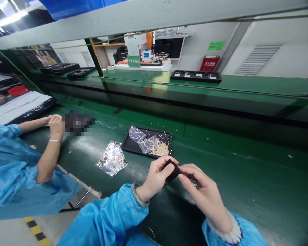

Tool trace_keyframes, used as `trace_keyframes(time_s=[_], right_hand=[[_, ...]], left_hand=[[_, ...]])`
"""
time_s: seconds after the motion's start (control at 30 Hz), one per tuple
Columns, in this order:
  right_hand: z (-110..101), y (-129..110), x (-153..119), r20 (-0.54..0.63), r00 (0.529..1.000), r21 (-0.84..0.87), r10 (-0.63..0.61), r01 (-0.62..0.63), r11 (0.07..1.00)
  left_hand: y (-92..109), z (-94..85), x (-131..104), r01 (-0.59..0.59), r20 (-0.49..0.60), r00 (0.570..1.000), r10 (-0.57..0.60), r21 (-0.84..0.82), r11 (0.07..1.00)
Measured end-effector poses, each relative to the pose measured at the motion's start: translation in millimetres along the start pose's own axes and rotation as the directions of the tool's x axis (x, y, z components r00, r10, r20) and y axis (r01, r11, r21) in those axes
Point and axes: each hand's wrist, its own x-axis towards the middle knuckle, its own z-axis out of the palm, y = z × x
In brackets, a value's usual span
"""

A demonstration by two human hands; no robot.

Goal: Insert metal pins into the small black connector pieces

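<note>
My left hand point(156, 177) is closed on a small black block-like piece point(172, 172), with the thumb lying over its face. My right hand point(204, 189) meets the piece's right edge with thumb and index fingertips together; its other fingers curl behind. Something small and shiny shows under the right hand, too hidden to name. Just beyond the hands sits a black tray point(132, 147) with a heap of small cream-coloured strips point(160, 147) and clear plastic bags point(137, 134). To its left, a silvery clear bag point(113, 159) of small parts lies on the green bench.
At the left a co-worker in blue sleeves point(15, 164) works at the same green bench point(246, 171). A raised shelf point(149, 80) runs along the back, bearing a black compartment tray point(195, 76). A grey beam point(154, 17) crosses overhead.
</note>
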Motion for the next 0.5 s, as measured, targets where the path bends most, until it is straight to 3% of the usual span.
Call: trace_keyframes(time_s=[0.33, 0.4, 0.5], right_hand=[[-4.5, 1.9, 2.7, 0.11, 0.962, 0.254, 0.249, -0.269, 0.929], [-3.6, 3.1, 2.7, 0.164, 0.933, 0.375, 0.32, -0.359, 0.855], [-2.2, 4.6, 2.7, 0.297, 0.849, 0.526, 0.436, -0.527, 0.668]], left_hand=[[4.7, -0.4, -2.0, -0.154, 0.016, 0.988, 0.156, 0.272, 0.95], [6.3, -0.2, -1.7, -0.24, 0.05, 0.97, 0.237, 0.342, 0.908], [7.5, 0.4, -0.4, -0.359, 0.125, 0.933, 0.338, 0.403, 0.842]])
